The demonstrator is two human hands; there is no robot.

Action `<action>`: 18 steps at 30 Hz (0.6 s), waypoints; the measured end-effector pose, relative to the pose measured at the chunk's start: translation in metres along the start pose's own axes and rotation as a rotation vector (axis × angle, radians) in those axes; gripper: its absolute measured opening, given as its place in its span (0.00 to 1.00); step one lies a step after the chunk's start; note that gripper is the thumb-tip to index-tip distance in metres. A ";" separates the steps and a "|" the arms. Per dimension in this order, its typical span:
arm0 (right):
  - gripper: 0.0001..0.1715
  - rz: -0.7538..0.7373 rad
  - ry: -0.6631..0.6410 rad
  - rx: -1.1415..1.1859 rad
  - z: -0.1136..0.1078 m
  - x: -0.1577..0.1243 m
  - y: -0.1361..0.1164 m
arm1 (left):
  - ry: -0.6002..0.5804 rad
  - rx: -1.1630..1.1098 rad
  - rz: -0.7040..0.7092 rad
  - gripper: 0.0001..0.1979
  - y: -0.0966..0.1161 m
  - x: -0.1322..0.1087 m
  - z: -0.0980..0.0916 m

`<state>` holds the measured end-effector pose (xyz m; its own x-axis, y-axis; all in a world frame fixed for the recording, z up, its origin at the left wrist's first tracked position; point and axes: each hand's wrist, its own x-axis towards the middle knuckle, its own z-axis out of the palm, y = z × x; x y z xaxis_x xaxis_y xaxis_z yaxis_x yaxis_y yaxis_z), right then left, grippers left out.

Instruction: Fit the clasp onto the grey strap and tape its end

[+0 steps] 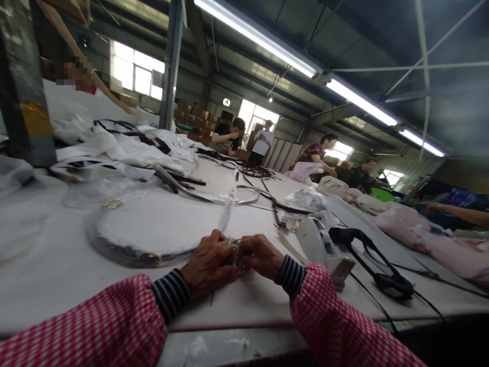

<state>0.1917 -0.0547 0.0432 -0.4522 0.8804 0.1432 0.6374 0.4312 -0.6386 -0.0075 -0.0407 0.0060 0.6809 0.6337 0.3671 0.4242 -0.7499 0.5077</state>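
Observation:
A dark belt (114, 253) in a clear plastic sleeve curves across the white tabletop, and its near end runs in under my fingers. My left hand (212, 262) rests on the table with its fingers curled over that end. Close beside it, my right hand (260, 255) is closed in a pinch on a small piece of clear or whitish plastic (239, 265). The fingers partly hide what lies between the hands. A gold-coloured buckle (113, 204) lies inside the curve of the belt, at the left.
Right of my hands stand a white-grey dispenser-like object (317, 239) and a black looped frame (382, 265) with cables. More dark belts (255, 172) and crumpled plastic (103, 145) cover the far table. Pink-white bags (412, 224) line the right side. Several people work beyond.

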 end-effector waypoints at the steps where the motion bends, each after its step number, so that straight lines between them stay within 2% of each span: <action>1: 0.11 -0.018 0.009 -0.033 0.001 0.000 -0.001 | 0.003 0.000 -0.007 0.09 0.001 0.000 -0.001; 8: 0.10 -0.061 0.021 -0.418 0.006 -0.004 -0.022 | 0.010 -0.005 -0.052 0.09 0.005 0.002 -0.001; 10: 0.09 -0.046 0.015 -0.420 0.006 -0.005 -0.024 | 0.010 -0.002 -0.058 0.09 0.005 0.002 -0.001; 15: 0.10 0.011 0.011 -0.248 0.000 -0.007 -0.020 | -0.002 0.008 -0.050 0.08 0.009 0.000 -0.003; 18: 0.11 0.019 0.001 -0.298 -0.002 -0.007 -0.024 | -0.006 0.010 -0.039 0.09 0.011 0.000 -0.004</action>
<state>0.1807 -0.0708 0.0589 -0.4380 0.8888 0.1347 0.8007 0.4538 -0.3912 -0.0052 -0.0478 0.0146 0.6673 0.6615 0.3423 0.4568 -0.7265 0.5134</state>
